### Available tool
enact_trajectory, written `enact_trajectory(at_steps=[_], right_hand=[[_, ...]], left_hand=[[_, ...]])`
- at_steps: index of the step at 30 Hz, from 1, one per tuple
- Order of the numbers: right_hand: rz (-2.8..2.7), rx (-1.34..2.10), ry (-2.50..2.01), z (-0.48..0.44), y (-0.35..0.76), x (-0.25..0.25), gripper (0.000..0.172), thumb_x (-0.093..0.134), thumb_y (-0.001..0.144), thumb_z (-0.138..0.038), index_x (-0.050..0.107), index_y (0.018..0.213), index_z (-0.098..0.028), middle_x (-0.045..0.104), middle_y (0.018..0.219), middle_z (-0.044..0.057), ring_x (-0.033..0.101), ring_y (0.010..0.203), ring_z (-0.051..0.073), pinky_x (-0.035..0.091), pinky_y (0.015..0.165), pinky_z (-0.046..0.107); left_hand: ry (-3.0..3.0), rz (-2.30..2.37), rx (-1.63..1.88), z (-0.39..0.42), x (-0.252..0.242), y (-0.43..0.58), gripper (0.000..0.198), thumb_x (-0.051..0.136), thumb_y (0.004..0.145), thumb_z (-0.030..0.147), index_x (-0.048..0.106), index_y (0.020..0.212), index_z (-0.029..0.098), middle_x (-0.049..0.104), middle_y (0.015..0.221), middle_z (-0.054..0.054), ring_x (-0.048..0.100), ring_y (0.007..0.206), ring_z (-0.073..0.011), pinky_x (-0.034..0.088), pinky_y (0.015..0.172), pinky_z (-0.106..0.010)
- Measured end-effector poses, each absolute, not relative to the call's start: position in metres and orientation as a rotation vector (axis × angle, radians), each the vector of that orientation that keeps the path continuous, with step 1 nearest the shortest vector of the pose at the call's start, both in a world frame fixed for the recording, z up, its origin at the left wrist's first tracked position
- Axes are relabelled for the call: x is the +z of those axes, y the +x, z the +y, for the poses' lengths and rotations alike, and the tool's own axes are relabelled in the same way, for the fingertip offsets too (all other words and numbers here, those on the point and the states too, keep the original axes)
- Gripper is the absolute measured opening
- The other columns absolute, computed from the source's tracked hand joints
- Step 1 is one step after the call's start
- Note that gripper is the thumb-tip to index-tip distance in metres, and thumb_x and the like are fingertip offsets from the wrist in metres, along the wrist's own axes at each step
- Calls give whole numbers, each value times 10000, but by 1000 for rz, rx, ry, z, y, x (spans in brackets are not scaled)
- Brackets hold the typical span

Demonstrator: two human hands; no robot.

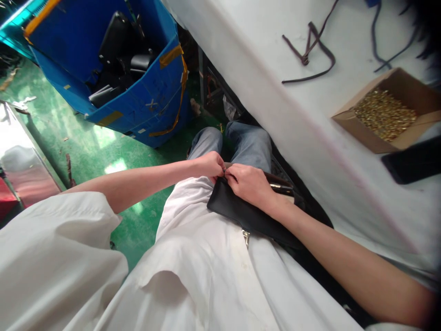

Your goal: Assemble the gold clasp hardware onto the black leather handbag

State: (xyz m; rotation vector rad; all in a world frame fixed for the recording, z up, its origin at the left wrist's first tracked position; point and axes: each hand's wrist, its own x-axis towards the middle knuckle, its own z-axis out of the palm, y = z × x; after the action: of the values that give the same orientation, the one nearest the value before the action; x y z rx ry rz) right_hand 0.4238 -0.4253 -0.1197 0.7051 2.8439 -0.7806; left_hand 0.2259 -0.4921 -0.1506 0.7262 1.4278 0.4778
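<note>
A black bag (227, 202), smooth like leather, lies across my lap. A metal clasp (245, 237) hangs at its near edge, and a shiny metal strip (280, 187) shows on its far side. My left hand (209, 165) is closed at the bag's far left corner, its fingertips pinched on a small dark bit too tiny to name. Over the top of the bag lies my right hand (251, 185), its thumb and fingers pinching the bag's edge right beside the left fingertips. The part of the bag under my right hand and forearm is hidden.
A blue bin (138, 108) holding several black bags stands on the green floor ahead. On the white table (262, 92) to the right are dark straps (324, 41), a cardboard box (374, 145) of small gold-coloured metal pieces, and a black phone-like object (413, 158).
</note>
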Motion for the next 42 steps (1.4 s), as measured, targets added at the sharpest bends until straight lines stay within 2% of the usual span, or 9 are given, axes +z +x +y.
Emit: enact_trajectory(at_steps=[6, 12, 19, 25, 32, 37, 42], right_hand=[[2860, -729, 694, -433, 422, -126, 274, 549, 1132, -228, 811, 1059, -199, 809, 1111, 91, 742, 1042, 259, 452, 869, 359], [2860, -637, 667, -440, 425, -124, 287, 522, 1125, -161, 797, 1049, -196, 782, 1044, 76, 723, 1016, 255, 433, 867, 368], [2823, -505, 617, -453, 432, -116, 316, 483, 1089, -55, 757, 1202, -165, 760, 1136, 103, 700, 1073, 276, 439, 913, 373], [2765, -433, 608, -460, 429, -111, 355, 422, 1126, -84, 741, 1273, -140, 744, 1195, 150, 686, 1114, 309, 444, 948, 395], [2751, -443, 641, -460, 427, -106, 374, 407, 1113, -63, 747, 1246, -146, 738, 1167, 150, 690, 1082, 314, 446, 926, 407], [2748, -567, 689, -455, 433, -106, 380, 473, 1063, -35, 767, 1261, -172, 739, 1158, 132, 672, 1058, 287, 437, 907, 388], [2904, -597, 624, -447, 441, -102, 352, 497, 1082, -106, 821, 1183, -199, 704, 1204, 138, 597, 1151, 311, 393, 1047, 457]], left_hand=[[605, 1408, 513, -495, -152, 223, 224, 656, 696, 2, 794, 824, 122, 767, 689, -59, 772, 656, -226, 613, 573, -231], [578, 1351, 534, -497, -152, 221, 196, 676, 702, 14, 801, 805, 124, 775, 705, -64, 761, 651, -209, 619, 586, -228], [543, 1265, 545, -496, -152, 217, 208, 696, 699, 38, 819, 849, 114, 777, 720, -77, 775, 692, -218, 645, 634, -246], [558, 1222, 545, -496, -150, 215, 174, 789, 684, 84, 812, 855, 113, 789, 765, -86, 789, 736, -227, 668, 692, -268], [546, 1234, 569, -494, -144, 215, 201, 827, 665, 119, 808, 864, 104, 790, 793, -93, 769, 721, -208, 661, 674, -262], [545, 1315, 584, -494, -148, 219, 201, 906, 710, 218, 800, 855, 129, 779, 777, -87, 783, 740, -231, 662, 636, -271], [620, 1236, 583, -493, -152, 219, 189, 858, 752, 174, 809, 925, 115, 786, 794, -71, 791, 757, -218, 683, 696, -284]])
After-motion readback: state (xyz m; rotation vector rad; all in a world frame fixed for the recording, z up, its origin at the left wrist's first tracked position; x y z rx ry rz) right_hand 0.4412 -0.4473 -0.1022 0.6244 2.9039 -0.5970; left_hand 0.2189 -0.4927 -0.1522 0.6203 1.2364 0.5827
